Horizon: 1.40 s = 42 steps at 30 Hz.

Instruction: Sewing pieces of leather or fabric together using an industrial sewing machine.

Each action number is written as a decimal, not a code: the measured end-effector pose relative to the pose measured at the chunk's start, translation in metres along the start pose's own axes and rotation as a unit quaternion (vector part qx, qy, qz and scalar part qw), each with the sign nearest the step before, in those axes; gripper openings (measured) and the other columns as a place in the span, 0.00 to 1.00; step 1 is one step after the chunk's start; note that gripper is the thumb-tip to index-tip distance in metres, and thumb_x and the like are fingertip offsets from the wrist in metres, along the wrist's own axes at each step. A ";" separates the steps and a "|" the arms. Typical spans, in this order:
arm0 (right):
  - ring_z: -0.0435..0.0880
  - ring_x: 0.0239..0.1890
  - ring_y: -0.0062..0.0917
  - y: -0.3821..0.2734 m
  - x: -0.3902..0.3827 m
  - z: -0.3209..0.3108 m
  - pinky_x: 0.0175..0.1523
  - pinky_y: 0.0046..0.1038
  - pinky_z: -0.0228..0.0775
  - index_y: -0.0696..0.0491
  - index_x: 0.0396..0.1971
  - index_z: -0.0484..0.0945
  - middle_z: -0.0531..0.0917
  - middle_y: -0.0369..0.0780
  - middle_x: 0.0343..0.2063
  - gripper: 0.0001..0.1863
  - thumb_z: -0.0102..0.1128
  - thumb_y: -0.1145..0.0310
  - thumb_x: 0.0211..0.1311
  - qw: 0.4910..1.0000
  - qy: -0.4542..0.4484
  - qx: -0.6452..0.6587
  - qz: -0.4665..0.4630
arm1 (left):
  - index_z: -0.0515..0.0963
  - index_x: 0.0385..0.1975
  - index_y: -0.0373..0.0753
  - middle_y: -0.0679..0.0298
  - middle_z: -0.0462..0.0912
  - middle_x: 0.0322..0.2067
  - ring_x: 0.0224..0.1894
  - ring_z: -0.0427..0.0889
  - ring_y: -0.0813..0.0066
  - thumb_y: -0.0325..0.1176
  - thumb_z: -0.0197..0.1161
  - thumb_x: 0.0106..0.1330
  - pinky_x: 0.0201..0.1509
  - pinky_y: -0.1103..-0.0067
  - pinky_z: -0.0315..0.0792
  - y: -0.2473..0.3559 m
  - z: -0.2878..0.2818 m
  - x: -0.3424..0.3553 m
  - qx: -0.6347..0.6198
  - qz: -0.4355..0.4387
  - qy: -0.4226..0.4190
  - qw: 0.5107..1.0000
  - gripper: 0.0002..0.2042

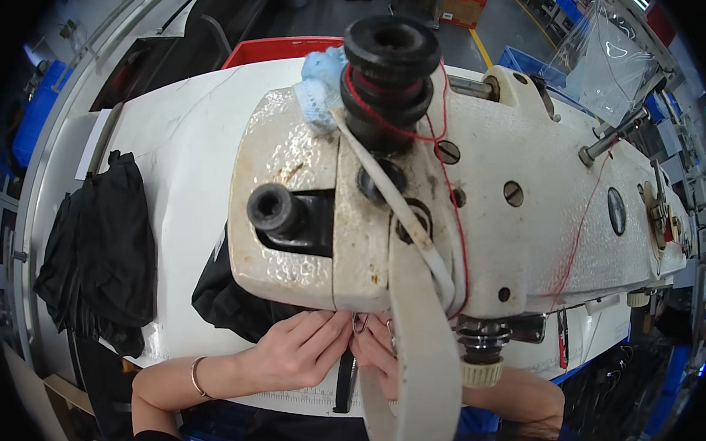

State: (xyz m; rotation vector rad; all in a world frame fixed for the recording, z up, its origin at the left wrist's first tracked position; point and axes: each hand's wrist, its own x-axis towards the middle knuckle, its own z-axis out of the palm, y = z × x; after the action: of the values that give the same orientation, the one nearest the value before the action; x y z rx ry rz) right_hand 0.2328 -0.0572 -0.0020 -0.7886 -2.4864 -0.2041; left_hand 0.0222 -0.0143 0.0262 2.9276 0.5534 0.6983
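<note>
Black strap [345, 384] runs lengthwise toward the body between both hands, left hand [298, 349] fingers pinching it under the sewing machine head [450, 202]; right hand [378, 351] grip unclear.

A dark workshop floor [340, 12] with a yellow line [480, 47], blue bins [529, 64] and a cardboard box [464, 4] behind.

We are looking at a garment workshop: a worn industrial sewing machine [466, 186] is filling the white counter [181, 155], black fabric [100, 247] is lying stacked beside it, and blue bins [529, 64] and a cardboard box [462, 4] are standing on the factory floor behind.
</note>
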 end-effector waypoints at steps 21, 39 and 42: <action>0.81 0.38 0.33 0.010 -0.007 0.018 0.49 0.33 0.72 0.53 0.37 0.78 0.81 0.43 0.34 0.13 0.58 0.70 0.49 0.985 -0.066 0.106 0.117 | 0.81 0.32 0.34 0.56 0.78 0.35 0.38 0.79 0.59 0.26 0.62 0.42 0.42 0.69 0.74 -0.027 0.024 -0.011 -0.060 -0.073 -0.007 0.996 0.13; 0.78 0.39 0.27 -0.035 -0.014 -0.023 0.38 0.24 0.70 0.62 0.40 0.79 0.79 0.42 0.37 0.18 0.57 0.71 0.47 0.999 0.034 0.011 -0.023 | 0.78 0.28 0.34 0.66 0.72 0.27 0.29 0.71 0.75 0.29 0.59 0.45 0.36 0.80 0.69 0.081 -0.006 -0.049 0.141 -0.011 -0.005 0.990 0.10; 0.78 0.40 0.27 -0.035 -0.014 -0.024 0.38 0.24 0.70 0.62 0.39 0.79 0.79 0.42 0.38 0.18 0.57 0.71 0.47 0.998 0.055 0.023 -0.020 | 0.80 0.32 0.33 0.66 0.68 0.26 0.26 0.69 0.73 0.28 0.61 0.39 0.32 0.78 0.69 0.081 0.001 -0.053 0.126 -0.028 0.108 0.986 0.16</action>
State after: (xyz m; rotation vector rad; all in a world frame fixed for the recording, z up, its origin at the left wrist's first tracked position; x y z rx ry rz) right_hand 0.2331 -0.0999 0.0119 -0.6903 -2.3958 -0.1997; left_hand 0.0054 -0.1087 0.0160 3.0673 0.7960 1.0171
